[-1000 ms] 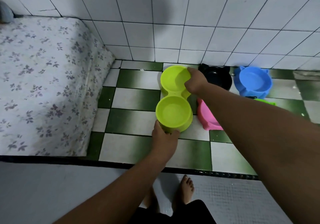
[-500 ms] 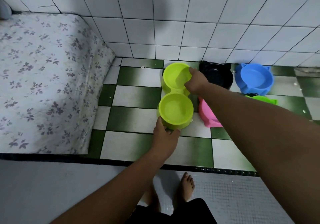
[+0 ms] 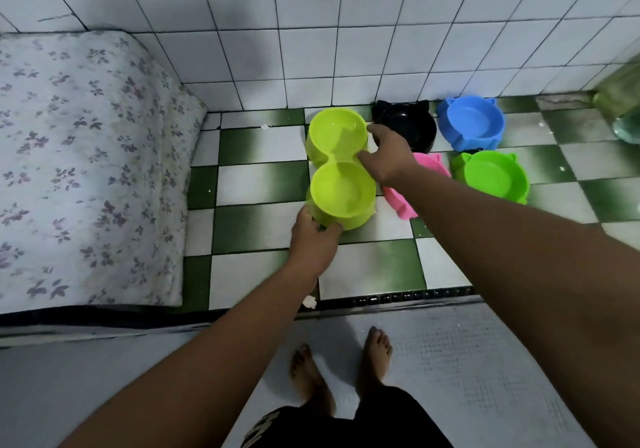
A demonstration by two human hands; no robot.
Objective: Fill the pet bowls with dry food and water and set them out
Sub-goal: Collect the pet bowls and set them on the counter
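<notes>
Gripping the lime-yellow double pet bowl of smooth moulded plastic [image 3: 341,187], the left hand [image 3: 313,239] curls round the outer wall of its near cup. The right hand [image 3: 389,156] pinches the rim by the narrow waist between the two round cups. The bowl is over the green-and-white checkered floor tiles [image 3: 263,184], near the white glazed tiled wall [image 3: 311,31]; whether it touches the floor, or holds water, I cannot tell. To its right stand a black cat-eared plastic bowl [image 3: 412,125], a blue cat-eared plastic bowl [image 3: 472,123], a bright green cat-eared plastic bowl [image 3: 491,175] and a pink plastic bowl [image 3: 431,165], partly hidden under the right forearm. A floral-printed fabric mattress [image 3: 79,170] lies at left. White lettering on the black shorts [image 3: 346,427] is too cropped to read.
</notes>
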